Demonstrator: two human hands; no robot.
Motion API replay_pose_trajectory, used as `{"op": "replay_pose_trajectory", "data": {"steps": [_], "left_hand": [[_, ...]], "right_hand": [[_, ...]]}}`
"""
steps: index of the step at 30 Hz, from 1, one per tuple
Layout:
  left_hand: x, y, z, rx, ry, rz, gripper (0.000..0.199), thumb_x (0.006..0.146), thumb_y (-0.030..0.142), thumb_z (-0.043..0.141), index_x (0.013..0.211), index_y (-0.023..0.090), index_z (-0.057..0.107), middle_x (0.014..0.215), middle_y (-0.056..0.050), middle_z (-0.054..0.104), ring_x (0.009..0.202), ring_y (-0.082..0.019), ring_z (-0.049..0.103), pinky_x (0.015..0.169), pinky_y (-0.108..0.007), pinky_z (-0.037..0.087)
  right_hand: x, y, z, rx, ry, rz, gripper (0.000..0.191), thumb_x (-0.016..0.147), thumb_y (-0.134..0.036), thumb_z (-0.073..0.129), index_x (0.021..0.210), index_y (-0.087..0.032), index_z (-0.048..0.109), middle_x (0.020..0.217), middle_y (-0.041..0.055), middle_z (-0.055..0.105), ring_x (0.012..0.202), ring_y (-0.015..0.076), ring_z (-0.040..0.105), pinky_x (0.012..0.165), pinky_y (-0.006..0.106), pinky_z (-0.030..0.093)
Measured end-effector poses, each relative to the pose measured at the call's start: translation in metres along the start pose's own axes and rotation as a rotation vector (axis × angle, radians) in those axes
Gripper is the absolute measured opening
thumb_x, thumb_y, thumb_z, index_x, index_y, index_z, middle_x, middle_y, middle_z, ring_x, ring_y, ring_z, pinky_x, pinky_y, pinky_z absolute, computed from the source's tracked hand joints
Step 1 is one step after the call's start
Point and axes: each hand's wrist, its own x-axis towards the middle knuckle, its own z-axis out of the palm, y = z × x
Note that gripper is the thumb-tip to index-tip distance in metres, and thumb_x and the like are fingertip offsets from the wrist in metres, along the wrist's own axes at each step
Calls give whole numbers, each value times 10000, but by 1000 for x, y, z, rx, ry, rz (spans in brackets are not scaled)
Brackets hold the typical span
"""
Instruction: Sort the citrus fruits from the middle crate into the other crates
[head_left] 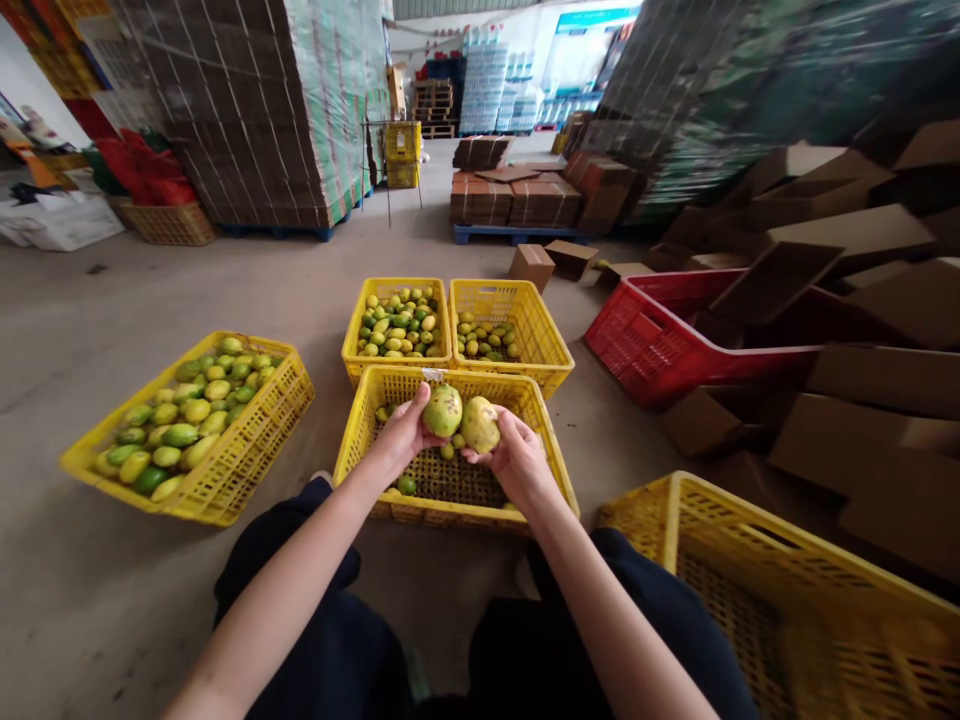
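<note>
My left hand (406, 432) is closed around a round green fruit (443, 410) with dark specks on its skin. Beside it, my right hand (519, 458) grips a paler yellow fruit (480, 424) with brownish blemishes; the two fruits are almost side by side. Both are held above a yellow plastic crate (550, 452) between my knees. A few small green and yellow fruits, among them a green one (406, 485), lie low in that crate, partly hidden by my hands and arms.
Beyond stand a fuller yellow crate (350, 335) and a partly filled one (553, 340). A heaped crate (247, 455) tilts at the left. At right are another yellow crate (787, 535), a red crate (637, 335) and loose cardboard boxes (847, 440). Wrapped pallet stacks (232, 110) rise behind.
</note>
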Motion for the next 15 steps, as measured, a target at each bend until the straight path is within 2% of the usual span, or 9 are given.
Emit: {"op": "replay_pose_trajectory", "data": {"steps": [4,8,15], "left_hand": [[0,0,1,-64,-37,-17,483,688,561,708,880,122,647,815,-98,706,747,-188,680,595,-250,569],[-2,4,3,-116,-53,-32,391,729,464,720,893,115,657,887,-115,715,894,-226,681,737,-305,582],[-2,7,7,-179,-44,-14,266,779,333,706,957,141,657,977,-92,712,945,-197,674,797,-289,573]], "right_hand": [[0,-3,0,57,40,-73,379,577,-478,819,815,-222,672,723,-36,666,544,97,608,487,212,543],[1,-5,-2,69,61,-118,349,574,-437,832,796,-203,697,776,-13,682,656,115,618,609,225,539],[5,-4,-7,38,139,-133,341,566,-382,841,843,-220,724,800,-14,708,687,113,616,637,216,494]]}}
